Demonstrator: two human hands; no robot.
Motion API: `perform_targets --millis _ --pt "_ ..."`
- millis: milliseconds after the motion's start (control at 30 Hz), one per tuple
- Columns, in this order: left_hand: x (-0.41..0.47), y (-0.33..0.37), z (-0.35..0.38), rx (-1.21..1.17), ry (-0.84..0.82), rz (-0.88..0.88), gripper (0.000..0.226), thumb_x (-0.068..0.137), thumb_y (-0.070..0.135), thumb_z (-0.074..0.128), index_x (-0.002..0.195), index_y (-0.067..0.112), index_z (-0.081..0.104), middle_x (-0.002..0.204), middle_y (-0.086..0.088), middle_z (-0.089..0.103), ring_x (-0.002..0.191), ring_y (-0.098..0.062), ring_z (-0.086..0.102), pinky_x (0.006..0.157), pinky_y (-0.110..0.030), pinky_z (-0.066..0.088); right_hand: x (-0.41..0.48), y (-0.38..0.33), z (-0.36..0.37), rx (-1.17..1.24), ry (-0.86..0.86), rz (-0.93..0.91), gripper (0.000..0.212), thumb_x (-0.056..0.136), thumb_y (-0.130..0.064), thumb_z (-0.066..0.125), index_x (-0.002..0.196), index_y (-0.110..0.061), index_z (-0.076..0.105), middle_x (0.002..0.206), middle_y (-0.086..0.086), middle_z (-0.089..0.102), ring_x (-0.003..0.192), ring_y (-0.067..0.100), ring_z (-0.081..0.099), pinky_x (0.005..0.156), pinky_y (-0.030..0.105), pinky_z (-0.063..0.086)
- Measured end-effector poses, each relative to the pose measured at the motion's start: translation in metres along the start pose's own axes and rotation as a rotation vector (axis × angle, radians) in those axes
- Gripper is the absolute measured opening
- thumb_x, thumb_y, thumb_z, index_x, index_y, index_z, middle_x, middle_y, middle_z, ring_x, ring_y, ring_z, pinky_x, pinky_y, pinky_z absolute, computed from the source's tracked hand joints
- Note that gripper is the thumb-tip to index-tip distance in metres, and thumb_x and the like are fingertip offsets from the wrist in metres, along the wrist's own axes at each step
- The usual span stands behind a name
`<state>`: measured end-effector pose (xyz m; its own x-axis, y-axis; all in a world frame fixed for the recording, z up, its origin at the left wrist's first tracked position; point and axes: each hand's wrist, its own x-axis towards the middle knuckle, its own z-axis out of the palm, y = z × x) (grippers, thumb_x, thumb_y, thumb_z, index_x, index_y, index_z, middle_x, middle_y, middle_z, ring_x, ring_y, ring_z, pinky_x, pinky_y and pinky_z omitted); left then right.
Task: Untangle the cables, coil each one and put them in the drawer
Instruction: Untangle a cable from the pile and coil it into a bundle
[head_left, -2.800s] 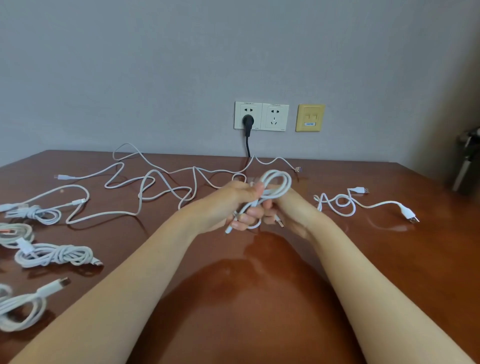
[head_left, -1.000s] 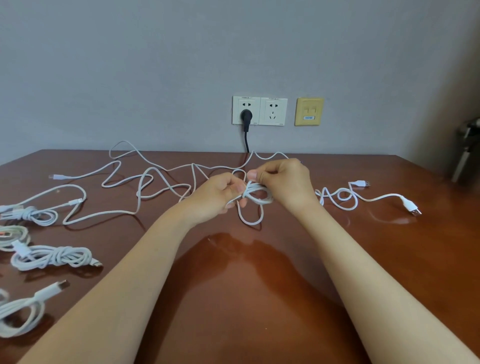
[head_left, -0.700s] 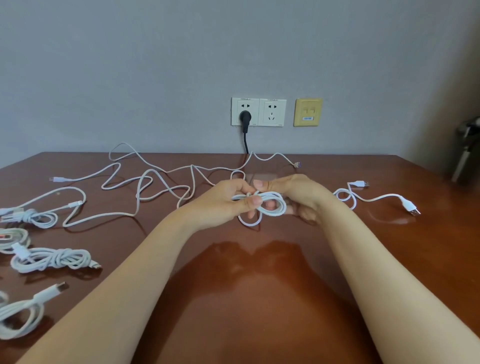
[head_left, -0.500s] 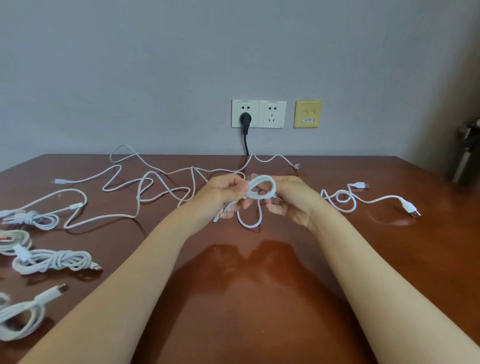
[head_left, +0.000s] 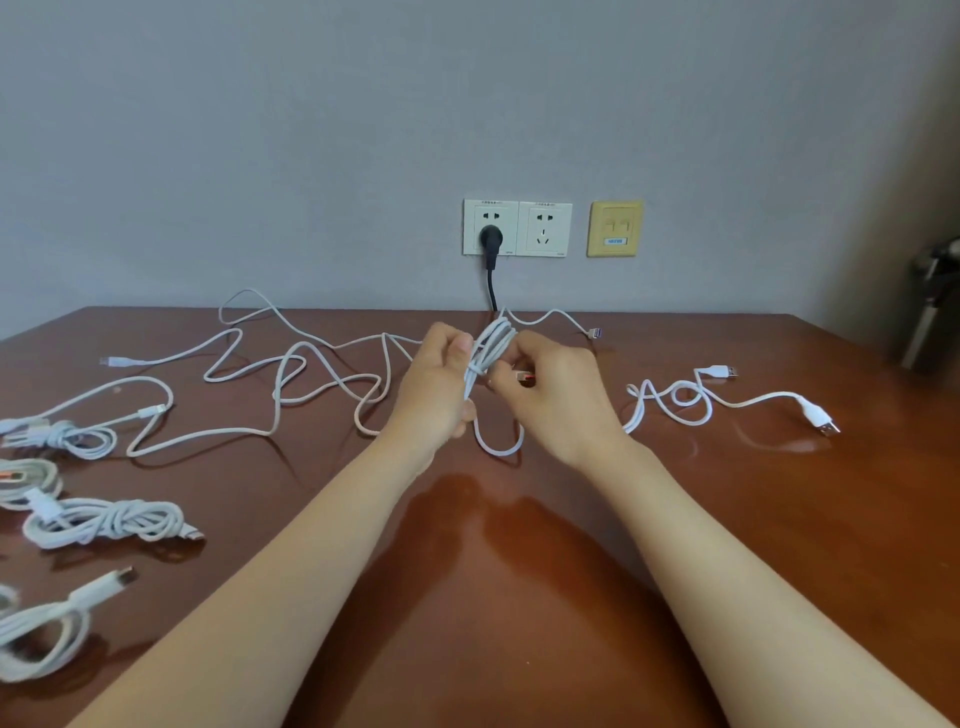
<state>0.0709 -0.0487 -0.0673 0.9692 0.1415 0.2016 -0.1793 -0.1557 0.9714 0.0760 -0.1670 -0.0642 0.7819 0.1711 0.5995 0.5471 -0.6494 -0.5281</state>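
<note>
Above the middle of the brown table, my left hand grips a white cable coil that stands upright between both hands. My right hand pinches the coil's loose end, whose red-tipped plug shows at the fingertips. One loop of this cable hangs down to the table. A long tangled white cable sprawls behind and left of my hands. A short loose white cable lies to the right. No drawer is in view.
Several coiled white cables lie along the left edge, among them one at mid-left and one at the front left. A black plug sits in the wall socket behind the table. A dark metal object stands at the far right.
The coil has turned from lying flat between my hands to standing upright. My right hand has come round its front and now pinches the plug end.
</note>
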Motion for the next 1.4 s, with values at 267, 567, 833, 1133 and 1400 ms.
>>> perform_targets --millis 267,567,833,1133,1400 --pt "-0.009 -0.001 0.000 0.790 -0.012 0.290 0.016 0.101 0.022 0.024 0.092 0.011 0.032 0.077 -0.014 0.050 0.084 -0.042 0.055 0.063 -0.041 0.034 0.001 0.002 -0.006 -0.150 -0.156 -0.164 0.007 0.089 -0.017 0.044 0.084 -0.011 0.044 0.059 0.007 0.046 0.062 0.037 0.042 0.059 0.044 0.044" --pt "-0.014 0.003 -0.006 0.713 -0.081 0.478 0.027 0.099 0.035 0.028 0.089 0.013 0.041 0.065 -0.003 0.053 0.074 -0.033 0.054 0.061 -0.040 0.035 0.004 0.004 -0.016 0.217 -0.191 0.012 0.018 0.090 -0.015 0.051 0.072 -0.017 0.047 0.062 0.009 0.056 0.049 0.010 0.037 0.054 0.028 0.032" --pt "-0.007 0.002 -0.009 0.507 -0.083 0.314 0.032 0.098 0.033 0.042 0.066 0.030 0.046 0.054 0.010 0.055 0.044 0.005 0.049 0.045 -0.010 0.034 0.004 0.005 -0.013 0.356 -0.229 0.113 0.014 0.090 -0.015 0.056 0.076 -0.017 0.054 0.044 -0.010 0.051 0.043 0.005 0.044 0.055 0.025 0.039" --pt "0.007 0.006 -0.011 -0.171 0.031 -0.018 0.031 0.100 0.033 0.036 0.080 0.013 0.049 0.064 -0.008 0.056 0.025 -0.006 0.024 0.035 -0.009 0.016 0.007 -0.002 -0.007 0.511 -0.042 0.095 0.019 0.090 -0.013 0.058 0.072 -0.016 0.061 0.073 0.004 0.055 0.069 0.013 0.051 0.071 0.033 0.048" --pt "0.008 0.012 -0.012 -0.285 0.059 -0.063 0.031 0.100 0.028 0.037 0.074 0.012 0.045 0.061 -0.001 0.027 0.027 -0.005 0.022 0.034 -0.009 0.012 0.005 -0.012 -0.001 0.870 0.021 0.250 0.027 0.098 -0.014 0.043 0.073 -0.016 0.055 0.068 -0.009 0.071 0.085 0.028 0.061 0.092 0.048 0.045"
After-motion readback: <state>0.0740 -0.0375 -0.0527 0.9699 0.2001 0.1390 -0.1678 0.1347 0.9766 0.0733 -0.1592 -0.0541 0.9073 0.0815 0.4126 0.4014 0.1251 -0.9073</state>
